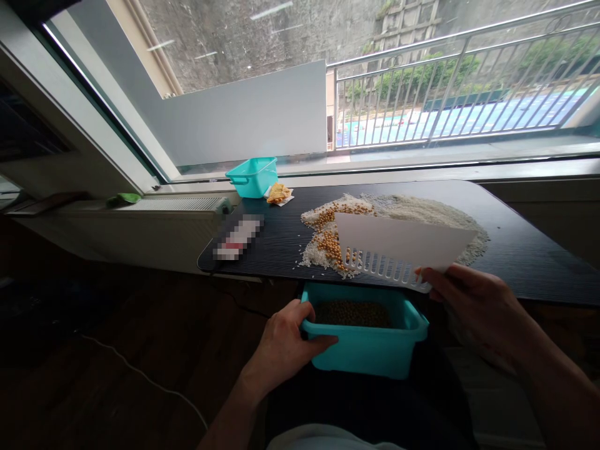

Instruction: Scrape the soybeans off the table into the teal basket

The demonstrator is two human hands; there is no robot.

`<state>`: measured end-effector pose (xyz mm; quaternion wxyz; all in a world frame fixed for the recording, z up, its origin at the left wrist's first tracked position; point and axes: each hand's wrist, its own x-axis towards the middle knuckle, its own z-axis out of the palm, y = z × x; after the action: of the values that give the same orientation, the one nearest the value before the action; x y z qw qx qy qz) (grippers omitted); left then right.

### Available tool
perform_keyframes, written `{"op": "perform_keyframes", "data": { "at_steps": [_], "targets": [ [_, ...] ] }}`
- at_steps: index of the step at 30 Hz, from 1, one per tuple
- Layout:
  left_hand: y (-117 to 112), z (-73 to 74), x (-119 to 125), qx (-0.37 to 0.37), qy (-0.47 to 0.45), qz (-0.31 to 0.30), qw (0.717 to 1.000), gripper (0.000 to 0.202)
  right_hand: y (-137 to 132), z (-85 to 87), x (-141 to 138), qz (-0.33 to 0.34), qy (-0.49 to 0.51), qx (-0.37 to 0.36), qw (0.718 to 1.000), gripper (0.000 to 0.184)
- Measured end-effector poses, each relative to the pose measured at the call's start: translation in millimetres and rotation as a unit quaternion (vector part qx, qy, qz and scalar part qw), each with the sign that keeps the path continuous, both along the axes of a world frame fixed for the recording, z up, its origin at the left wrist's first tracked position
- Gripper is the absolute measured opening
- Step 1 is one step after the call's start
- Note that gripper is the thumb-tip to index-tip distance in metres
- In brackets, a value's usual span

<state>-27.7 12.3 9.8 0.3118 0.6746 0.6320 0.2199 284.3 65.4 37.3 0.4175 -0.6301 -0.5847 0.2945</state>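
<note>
My left hand (284,337) grips the left rim of a turquoise plastic bin (363,353), its thumb along the near wall. Inside that bin lies a layer of small brownish beans (354,312); the bin is below the table's near edge. My right hand (478,303) pinches a white slotted scoop (405,240) by its near right corner. The scoop is tilted over the table, slots toward me, in front of a spread pile of white rice (316,257) mixed with yellow soybeans (330,240). Part of the pile is hidden behind the scoop.
On the dark table (281,253), a second turquoise bin (255,178) stands at the back left beside yellowish pieces on white paper (280,194). A blurred flat item (239,237) lies at the left. Greyish-white grains (435,209) spread right. A window is behind.
</note>
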Motion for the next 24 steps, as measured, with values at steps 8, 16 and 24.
{"op": "perform_keyframes", "data": {
  "at_steps": [8,16,24],
  "targets": [
    [0.4,2.4,1.4,-0.014,0.001,0.001,1.000,0.034,4.8,4.8,-9.1,0.009,0.000,-0.005,1.000,0.064],
    [0.1,-1.2,-1.1,-0.010,-0.004,-0.001,1.000,0.035,4.9,3.8,-9.1,0.019,-0.008,0.003,1.000,0.060],
    [0.2,-0.4,-0.2,-0.012,-0.007,0.003,1.000,0.034,-3.3,0.4,3.4,0.000,-0.007,-0.001,1.000,0.072]
  ]
}}
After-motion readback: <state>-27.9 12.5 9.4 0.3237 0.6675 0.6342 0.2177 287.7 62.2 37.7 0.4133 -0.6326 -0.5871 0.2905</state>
